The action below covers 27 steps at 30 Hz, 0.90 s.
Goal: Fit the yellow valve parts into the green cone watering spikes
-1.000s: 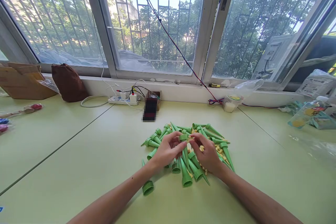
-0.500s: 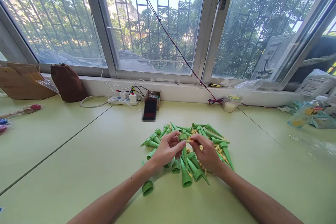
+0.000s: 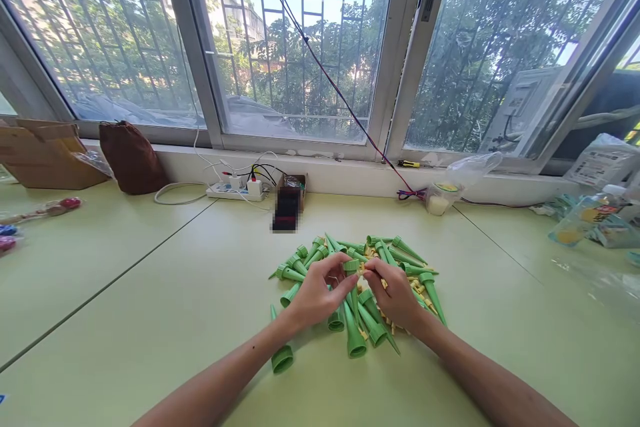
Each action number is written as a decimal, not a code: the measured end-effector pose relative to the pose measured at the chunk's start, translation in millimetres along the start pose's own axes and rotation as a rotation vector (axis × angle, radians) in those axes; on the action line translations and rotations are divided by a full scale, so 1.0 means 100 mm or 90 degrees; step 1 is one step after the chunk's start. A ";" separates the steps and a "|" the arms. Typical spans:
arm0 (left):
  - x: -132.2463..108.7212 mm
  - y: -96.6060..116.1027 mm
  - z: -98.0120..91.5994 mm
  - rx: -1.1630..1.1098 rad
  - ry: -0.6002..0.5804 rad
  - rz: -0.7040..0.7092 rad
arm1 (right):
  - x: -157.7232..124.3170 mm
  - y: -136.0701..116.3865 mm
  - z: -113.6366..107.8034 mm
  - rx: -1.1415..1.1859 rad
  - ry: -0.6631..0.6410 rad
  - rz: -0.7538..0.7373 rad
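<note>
My left hand (image 3: 319,290) is closed around a green plastic watering spike (image 3: 351,267), its ribbed cap end up and its cone pointing down. Between the thumb and fingers of my right hand (image 3: 397,290) is a small yellow plastic valve (image 3: 363,268), held right at the side of the cap. Whether the valve sits in the cap or only touches it, I cannot tell. Under and around both hands lies a pile of similar green spikes (image 3: 355,340), with small yellow pieces (image 3: 425,296) among them on the right. One spike (image 3: 283,358) lies apart at the near left.
Along the back of the pale green table (image 3: 175,307) are a power strip (image 3: 235,192), a small box (image 3: 301,190) and a bagged jar (image 3: 440,199). A brown pouch (image 3: 131,160) and a cardboard box (image 3: 50,157) stand left. A plastic bottle (image 3: 583,217) lies right.
The thumb and fingers of my left hand have opened slightly around the spike. My right hand stays close to its cap with the yellow valve, which now shows more clearly.
</note>
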<state>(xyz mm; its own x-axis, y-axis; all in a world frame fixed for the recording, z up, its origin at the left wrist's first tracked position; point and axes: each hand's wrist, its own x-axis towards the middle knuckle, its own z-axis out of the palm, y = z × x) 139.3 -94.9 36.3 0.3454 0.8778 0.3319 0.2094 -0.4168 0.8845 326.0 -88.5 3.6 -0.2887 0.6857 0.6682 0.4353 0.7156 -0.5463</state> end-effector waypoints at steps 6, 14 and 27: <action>-0.01 0.01 0.01 0.057 0.001 0.031 | -0.01 -0.01 0.00 0.007 -0.021 0.015; -0.03 0.02 0.02 0.128 0.009 0.088 | -0.01 0.02 0.01 -0.019 -0.019 0.011; -0.02 0.04 0.02 0.096 0.005 0.052 | -0.01 0.03 0.03 -0.015 -0.018 0.034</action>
<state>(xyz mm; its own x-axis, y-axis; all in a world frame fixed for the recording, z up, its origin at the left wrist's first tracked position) 140.9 -98.5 38.7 0.3594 0.8413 0.4039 0.3167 -0.5171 0.7952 325.1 -86.8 0.4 -0.2885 0.7261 0.6241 0.4707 0.6752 -0.5679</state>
